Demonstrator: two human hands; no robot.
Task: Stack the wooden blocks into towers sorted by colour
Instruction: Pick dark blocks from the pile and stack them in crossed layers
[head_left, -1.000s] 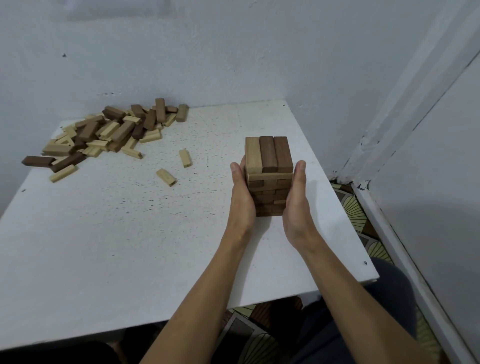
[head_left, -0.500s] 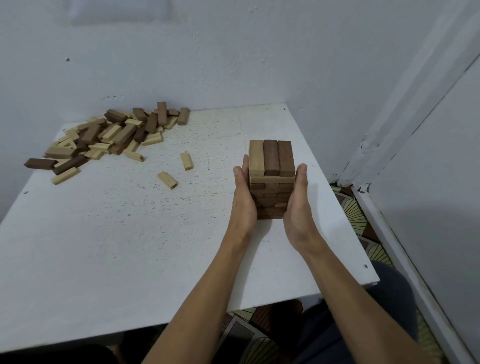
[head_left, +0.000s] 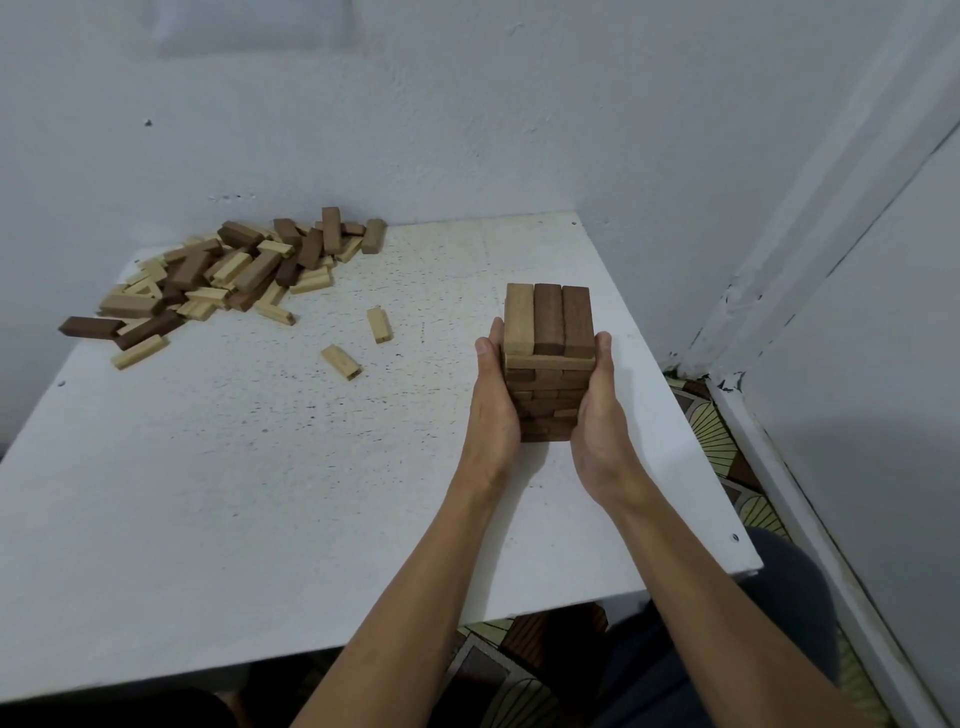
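Note:
A tower of brown wooden blocks (head_left: 548, 332) stands on the white table (head_left: 260, 493) near its right side. Its top layer has one tan block and two dark ones. My left hand (head_left: 493, 395) presses flat against the tower's left side and my right hand (head_left: 597, 405) against its right side, squeezing it between the palms. A heap of loose light and dark blocks (head_left: 228, 275) lies at the far left. Two light blocks (head_left: 340, 362) (head_left: 378, 325) lie apart between the heap and the tower.
White walls close the table at the back and right. The table's right edge (head_left: 691, 441) drops to a patterned floor (head_left: 717, 447). My dark-trousered knees show below the front edge.
Both hands stay pressed on the tower's sides; the view has shifted slightly, and the tower and hands look unmoved on the table.

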